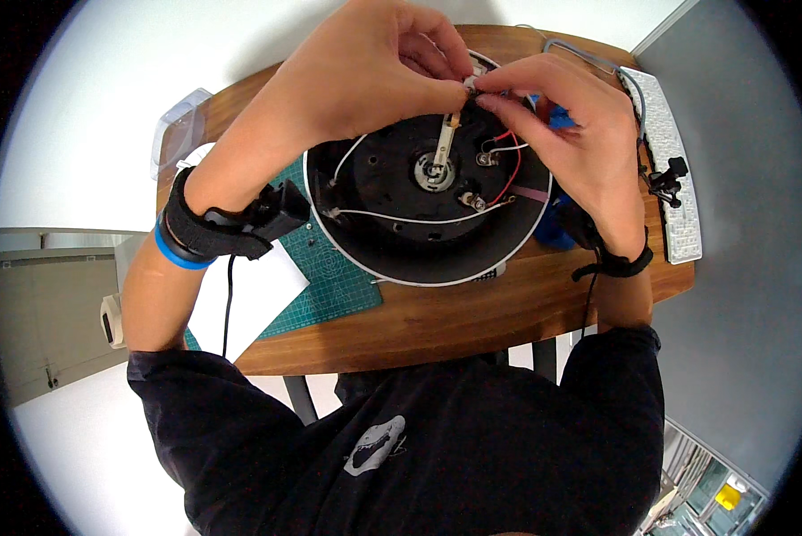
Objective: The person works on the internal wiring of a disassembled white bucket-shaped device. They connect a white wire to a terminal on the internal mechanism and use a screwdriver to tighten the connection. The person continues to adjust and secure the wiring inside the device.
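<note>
- Left hand (365,76): thumb and fingers drawn together, pinching a small part (470,87) above the pan's far edge.
- Right hand (575,107): thumb and index finger close at the same part from the other side; whether they grip it, I cannot tell.
- Just below the fingertips, a pale strip (445,143) runs down to a round metal disc (428,177) in the pan's middle.
- The black pan (374,241), round and white-rimmed, lies open side up under both hands, with a red wire (518,165) and a long white wire (419,215) inside.
- Left of the pan: green mat (338,281), partly under white paper (263,299); farther out, a clear tray (178,134).
- Right: something blue (555,230) just beside the pan, then a white keyboard (678,214) near the edge of the wooden table (455,313).
- Black straps (231,234) circle both wrists.
</note>
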### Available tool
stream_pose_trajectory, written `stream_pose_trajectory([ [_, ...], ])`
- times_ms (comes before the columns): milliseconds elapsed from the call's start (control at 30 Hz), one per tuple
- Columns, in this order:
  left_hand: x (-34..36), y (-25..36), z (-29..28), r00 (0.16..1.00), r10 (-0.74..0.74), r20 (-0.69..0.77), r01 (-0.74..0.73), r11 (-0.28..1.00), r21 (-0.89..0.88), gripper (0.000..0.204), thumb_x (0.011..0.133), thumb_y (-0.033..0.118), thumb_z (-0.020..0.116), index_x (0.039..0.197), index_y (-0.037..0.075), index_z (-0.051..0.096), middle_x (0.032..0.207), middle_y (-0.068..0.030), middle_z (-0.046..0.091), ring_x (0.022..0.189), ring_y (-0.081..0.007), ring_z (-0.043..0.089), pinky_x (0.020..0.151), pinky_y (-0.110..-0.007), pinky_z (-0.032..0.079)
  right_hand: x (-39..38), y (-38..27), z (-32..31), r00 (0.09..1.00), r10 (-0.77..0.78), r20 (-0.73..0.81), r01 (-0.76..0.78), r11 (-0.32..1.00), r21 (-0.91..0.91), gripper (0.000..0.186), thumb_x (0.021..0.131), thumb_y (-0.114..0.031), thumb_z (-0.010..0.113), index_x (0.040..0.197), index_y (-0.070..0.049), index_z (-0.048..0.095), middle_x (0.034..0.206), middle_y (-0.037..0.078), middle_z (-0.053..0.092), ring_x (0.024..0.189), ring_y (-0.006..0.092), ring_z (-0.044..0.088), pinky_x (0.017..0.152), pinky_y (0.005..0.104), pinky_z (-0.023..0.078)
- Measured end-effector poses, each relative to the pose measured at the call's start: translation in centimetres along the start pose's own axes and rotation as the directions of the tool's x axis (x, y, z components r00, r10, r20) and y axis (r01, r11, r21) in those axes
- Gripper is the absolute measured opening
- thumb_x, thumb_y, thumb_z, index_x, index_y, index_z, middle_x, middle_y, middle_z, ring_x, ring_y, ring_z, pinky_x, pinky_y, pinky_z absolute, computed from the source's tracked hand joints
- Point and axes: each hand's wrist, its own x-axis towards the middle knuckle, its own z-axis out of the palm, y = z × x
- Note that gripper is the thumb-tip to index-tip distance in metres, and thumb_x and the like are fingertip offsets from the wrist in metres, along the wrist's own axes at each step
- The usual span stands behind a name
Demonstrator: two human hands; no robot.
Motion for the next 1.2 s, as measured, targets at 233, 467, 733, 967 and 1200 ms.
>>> stream_pose_trajectory([
  [233, 0.0, 0.1, -0.3, 1.0, -0.02, 0.021, 0.019, 1.0, 0.025, 0.022, 0.098, 0.014, 0.084, 0.107, -0.005, 0.077, 0.098, -0.0147, 0.083, 0.088, -0.0161, 0.08, 0.083, -0.027, 0.066, 0.5, 0.6, 0.0, 0.999, -0.034, 0.035, 0.034, 0.999, 0.002, 0.016, 0.092, -0.006, 0.084, 0.107, -0.007, 0.081, 0.097, 0.009, 0.075, 0.084, 0.0259, 0.075, 0.073, 0.0359, 0.059],
  [467, -0.3, 0.3, -0.4, 0.999, -0.013, 0.038, 0.015, 0.998, -0.067, 0.016, 0.1, 0.009, 0.081, 0.107, -0.005, 0.076, 0.1, -0.0153, 0.083, 0.086, -0.0168, 0.08, 0.082, -0.027, 0.066, 0.6, 0.6, 0.3, 0.998, 0.043, 0.047, -0.046, 0.996, 0.073, 0.014, 0.092, -0.006, 0.083, 0.107, -0.006, 0.082, 0.098, 0.008, 0.075, 0.085, 0.0237, 0.075, 0.075, 0.0346, 0.059],
  [733, -2.2, 3.8, -0.3, 0.997, -0.082, -0.007, 0.083, 0.991, 0.105, 0.013, 0.096, 0.004, 0.082, 0.107, -0.002, 0.077, 0.098, -0.0133, 0.084, 0.086, -0.0157, 0.079, 0.079, -0.027, 0.064, 0.5, 0.2, 0.2, 0.994, 0.089, 0.07, -0.098, 0.986, 0.132, 0.015, 0.092, -0.003, 0.085, 0.108, -0.004, 0.082, 0.098, 0.006, 0.078, 0.084, 0.018, 0.076, 0.075, 0.031, 0.061],
  [967, -3.3, 3.3, -0.2, 0.997, 0.081, 0.015, -0.082, 0.991, 0.104, 0.018, 0.096, 0.003, 0.081, 0.113, -0.004, 0.077, 0.102, -0.0153, 0.083, 0.093, -0.0192, 0.081, 0.084, -0.029, 0.066, 0.6, -0.7, -0.2, 0.978, 0.161, 0.132, -0.177, 0.977, 0.119, 0.016, 0.093, -0.002, 0.085, 0.108, -0.004, 0.082, 0.1, 0.006, 0.081, 0.088, 0.0162, 0.078, 0.081, 0.0304, 0.063],
  [1200, -2.9, -2.7, 1.2, 0.958, 0.273, -0.089, -0.272, 0.962, 0.025, 0.018, 0.099, 0.003, 0.08, 0.117, -0.001, 0.082, 0.1, -0.009, 0.084, 0.096, -0.0128, 0.08, 0.089, -0.027, 0.064, -0.3, -0.6, 0.1, 0.966, 0.204, 0.158, -0.236, 0.945, 0.227, 0.017, 0.095, 0.003, 0.082, 0.112, -0.002, 0.078, 0.101, 0.003, 0.078, 0.095, 0.0119, 0.075, 0.088, 0.0275, 0.059],
])
